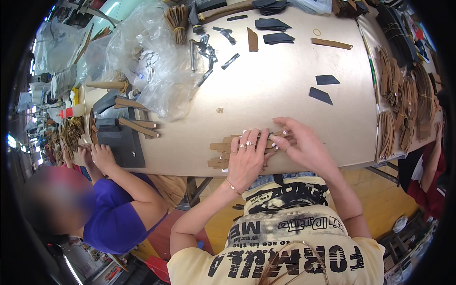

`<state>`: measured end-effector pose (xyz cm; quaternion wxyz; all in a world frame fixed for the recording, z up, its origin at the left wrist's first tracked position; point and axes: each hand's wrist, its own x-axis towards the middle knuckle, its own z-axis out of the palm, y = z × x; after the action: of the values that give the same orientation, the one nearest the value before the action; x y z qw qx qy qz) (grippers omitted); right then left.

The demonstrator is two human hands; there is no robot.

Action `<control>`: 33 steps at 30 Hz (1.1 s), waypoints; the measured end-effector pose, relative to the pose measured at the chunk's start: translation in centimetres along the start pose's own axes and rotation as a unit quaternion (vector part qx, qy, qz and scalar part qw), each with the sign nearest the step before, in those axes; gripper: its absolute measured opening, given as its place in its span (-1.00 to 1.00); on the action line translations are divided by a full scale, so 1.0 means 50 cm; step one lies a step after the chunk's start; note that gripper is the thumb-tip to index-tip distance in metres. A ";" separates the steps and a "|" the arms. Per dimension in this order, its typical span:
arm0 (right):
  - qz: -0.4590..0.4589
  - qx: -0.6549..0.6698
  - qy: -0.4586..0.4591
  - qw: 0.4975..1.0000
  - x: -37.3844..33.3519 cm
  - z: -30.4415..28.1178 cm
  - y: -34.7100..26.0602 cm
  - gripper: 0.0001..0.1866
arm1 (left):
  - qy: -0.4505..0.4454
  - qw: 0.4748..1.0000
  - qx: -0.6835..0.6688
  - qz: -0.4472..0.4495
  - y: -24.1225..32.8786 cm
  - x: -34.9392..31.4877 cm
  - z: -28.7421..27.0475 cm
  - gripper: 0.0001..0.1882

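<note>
A pile of brown strips (219,153), perhaps leather, lies near the table's front edge, some with small white tags. My left hand (248,154), with rings on its fingers, rests flat over the pile with its fingers stretched out. Beside it my right hand (306,146) reaches over the right end of the strips. Its thumb and forefinger are apart, the thumb close to the left fingertips; its other fingers are partly hidden. A small dark piece between the two hands is too covered to name.
A person in purple works at the left by a black block (118,142) bearing brown strips. Clear plastic bags (147,57) stand behind. Dark angled pieces (321,95) and small dark clips (207,50) lie on the table. Brown strip bundles (387,135) line the right; another person stands there.
</note>
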<state>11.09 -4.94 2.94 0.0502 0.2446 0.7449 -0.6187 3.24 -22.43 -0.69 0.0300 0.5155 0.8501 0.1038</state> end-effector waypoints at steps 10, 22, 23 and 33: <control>-0.020 0.229 -0.030 0.973 0.030 0.020 0.021 -0.69 | -0.025 0.994 -0.107 -0.003 -0.039 0.042 -0.035 -0.48; -0.152 -0.120 -0.015 0.981 0.023 0.006 0.000 -0.65 | -0.033 0.748 -0.608 -0.265 -0.174 0.100 -0.084 -0.69; -0.175 -0.163 -0.010 0.971 0.023 0.015 0.005 -0.65 | -0.028 0.721 -0.631 -0.286 -0.192 0.104 -0.086 -0.70; -0.184 -0.027 0.008 0.983 0.058 0.023 -0.084 -0.75 | -0.015 0.373 -0.899 -0.231 -0.211 0.094 -0.102 -0.57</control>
<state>6.49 -5.61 5.36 -0.0637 0.1071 0.7937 -0.5954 -8.91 -23.75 2.35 0.5114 -0.0297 0.3420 0.7878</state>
